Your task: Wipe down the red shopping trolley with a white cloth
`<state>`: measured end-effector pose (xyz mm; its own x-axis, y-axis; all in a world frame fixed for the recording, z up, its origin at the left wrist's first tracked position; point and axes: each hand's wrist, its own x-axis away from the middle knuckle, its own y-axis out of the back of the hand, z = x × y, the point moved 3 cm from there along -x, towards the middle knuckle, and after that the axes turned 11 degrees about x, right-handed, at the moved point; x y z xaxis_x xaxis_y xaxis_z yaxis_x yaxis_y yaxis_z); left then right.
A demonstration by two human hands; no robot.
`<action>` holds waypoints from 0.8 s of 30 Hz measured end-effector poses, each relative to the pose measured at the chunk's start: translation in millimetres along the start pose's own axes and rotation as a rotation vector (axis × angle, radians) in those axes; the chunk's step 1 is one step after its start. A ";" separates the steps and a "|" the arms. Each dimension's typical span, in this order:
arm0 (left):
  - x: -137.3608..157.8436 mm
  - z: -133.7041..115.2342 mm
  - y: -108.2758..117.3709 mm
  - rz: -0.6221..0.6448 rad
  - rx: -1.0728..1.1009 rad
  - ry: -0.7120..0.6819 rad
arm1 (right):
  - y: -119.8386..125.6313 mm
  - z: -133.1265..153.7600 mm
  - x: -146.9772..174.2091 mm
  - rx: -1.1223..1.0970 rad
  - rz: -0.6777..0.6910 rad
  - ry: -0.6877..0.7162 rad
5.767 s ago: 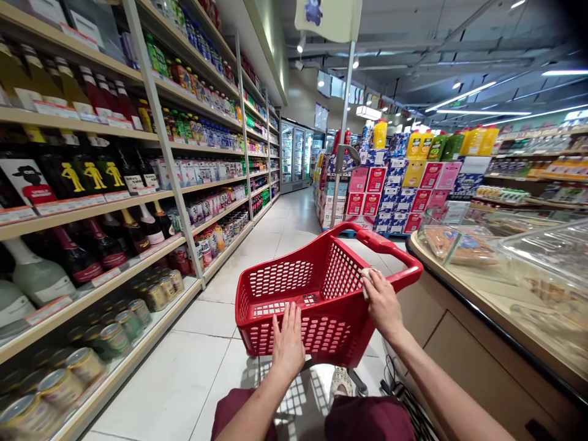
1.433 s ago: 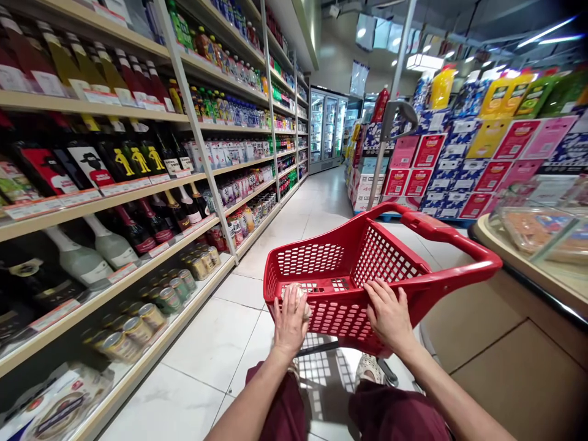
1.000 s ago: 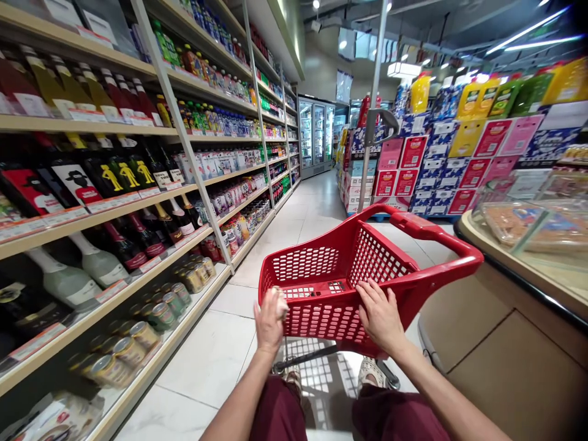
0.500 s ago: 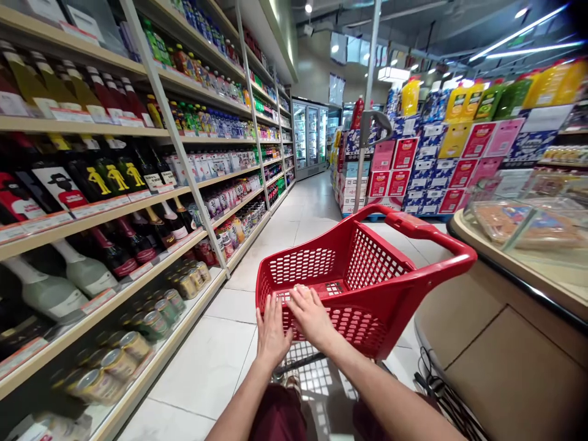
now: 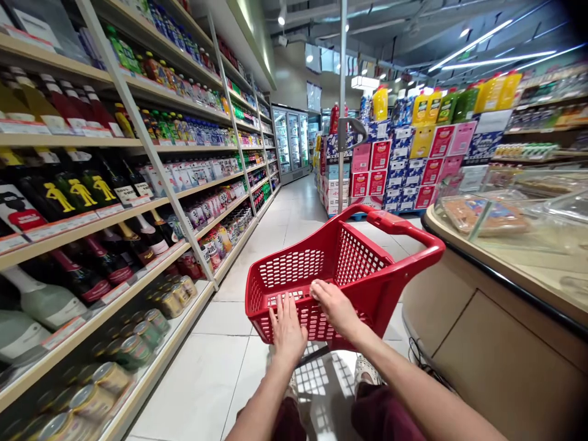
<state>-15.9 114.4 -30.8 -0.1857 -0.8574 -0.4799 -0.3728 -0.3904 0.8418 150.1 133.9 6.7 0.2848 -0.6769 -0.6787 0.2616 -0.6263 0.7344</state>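
Observation:
A red plastic shopping cart (image 5: 362, 294) with perforated walls stands in front of me, its basket showing no goods and its handle towards the far right. My left hand (image 5: 289, 331) lies against the near side wall, fingers stretched out and reaching up to the rim. Just right of it, my right hand (image 5: 339, 309) is closed over the same rim, its fingers curled towards the inside of the basket. The right fingertips are partly hidden behind the hand.
Tall drink shelves (image 5: 179, 190) with bottles and cans line the left. A rounded counter (image 5: 463, 306) with packaged food is close on the right. A metal pole (image 5: 342, 79) and stacked drink cartons (image 5: 399, 159) stand ahead. Pale floor tiles (image 5: 220, 355) run along the aisle.
Both hands have moved right along the cart's rim. The right fingers, stretched out before, are now curled over it. The view has shifted, bringing shelves and counter further left.

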 end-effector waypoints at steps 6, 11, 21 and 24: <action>-4.9 -0.5 -2.3 0.008 -0.017 -0.022 | -0.7 4.1 1.4 0.193 0.066 0.130; -8.6 3.6 -4.8 -0.006 -0.005 0.006 | -3.8 -4.5 -9.5 0.301 0.083 0.160; -11.8 3.2 -6.3 0.018 0.010 0.053 | 28.1 -64.3 5.6 0.384 0.003 -0.081; -9.2 2.5 -4.3 0.014 -0.005 0.068 | 16.1 -36.8 5.9 0.293 0.016 0.035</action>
<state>-14.8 124.9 -30.7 -0.1290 -0.8836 -0.4501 -0.3660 -0.3794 0.8498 189.9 134.1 14.6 0.3199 -0.6770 -0.6628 -0.0192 -0.7041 0.7099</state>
